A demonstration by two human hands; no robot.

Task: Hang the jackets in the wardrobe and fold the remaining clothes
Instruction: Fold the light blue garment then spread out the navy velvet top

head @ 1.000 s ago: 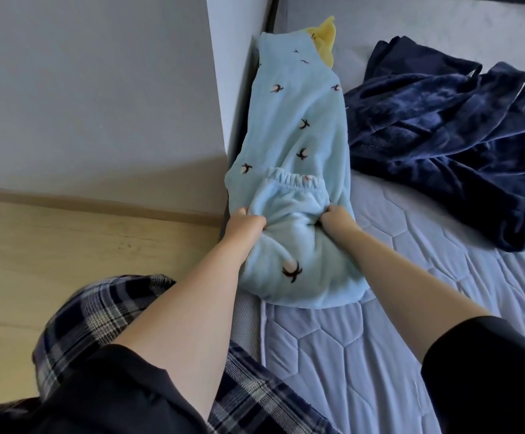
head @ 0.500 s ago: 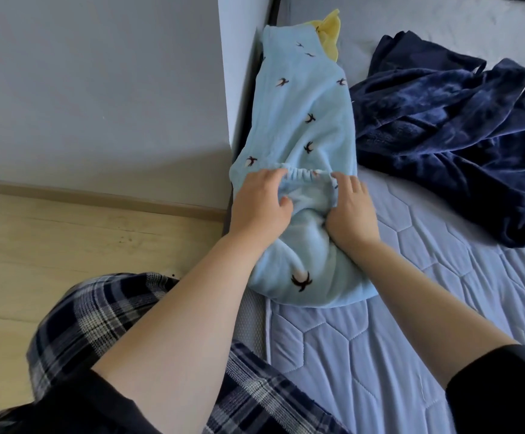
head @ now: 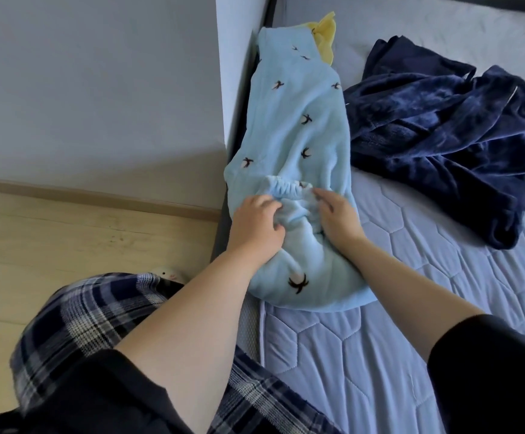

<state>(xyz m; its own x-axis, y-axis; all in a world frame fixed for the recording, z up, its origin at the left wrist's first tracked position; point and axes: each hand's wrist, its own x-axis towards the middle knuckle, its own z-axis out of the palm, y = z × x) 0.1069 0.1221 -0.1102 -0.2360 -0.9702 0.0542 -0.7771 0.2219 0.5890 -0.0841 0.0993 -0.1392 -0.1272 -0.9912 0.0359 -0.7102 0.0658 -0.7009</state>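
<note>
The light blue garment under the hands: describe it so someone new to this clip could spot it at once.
On the quilted bed, look along its left edge beside the white wall panel. The light blue garment lies there lengthwise, with the left hand and right hand on its gathered elastic band. Unlike the rumpled navy garment on its right, it is pale fleece with small dark bird shapes.
</note>
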